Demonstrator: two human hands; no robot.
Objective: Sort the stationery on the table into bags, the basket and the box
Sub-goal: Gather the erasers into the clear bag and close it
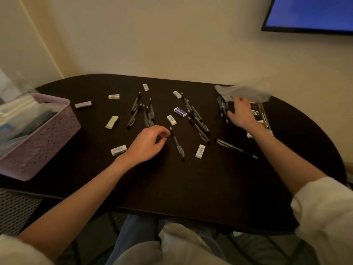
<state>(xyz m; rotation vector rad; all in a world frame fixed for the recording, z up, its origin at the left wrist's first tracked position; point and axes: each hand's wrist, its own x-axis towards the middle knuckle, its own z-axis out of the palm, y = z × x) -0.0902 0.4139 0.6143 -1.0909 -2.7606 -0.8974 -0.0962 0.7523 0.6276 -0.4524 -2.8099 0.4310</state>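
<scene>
Table (pixel 191 184): dark, oval, set against a pale wall.
Left hand (pixel 148 144): rests on the table near the middle, fingers curled with thumb and forefinger drawn together; the fingertips lie just beside the top end of a pen (pixel 177 144), and whether they pinch it cannot be told.
Right hand (pixel 241 113): far right of the table, fingers spread and relaxed, lying over a small bunch of pens (pixel 222 108); it grasps nothing that shows.
Bag (pixel 242 91): clear plastic, blurred, just beyond the right hand's fingers at the table's far right edge.
Box (pixel 260 113): dark pen packet with white print, lying under and beside the right wrist.
Basket (pixel 44 142): pink, perforated, at the left edge of the table, with things inside too dim to name.
Loose pens: one cluster (pixel 145 113) left of centre, another (pixel 196 119) right of centre, one single pen (pixel 236 148) lying near the right forearm.
Erasers: scattered around the pens; a green one (pixel 112 122) and a purple one (pixel 83 104) near the basket, a blue-sleeved one (pixel 180 112) between the clusters, white ones at (pixel 118 150) by the left wrist and at (pixel 200 151).
Screen (pixel 313 12): blue, on the wall at upper right.
</scene>
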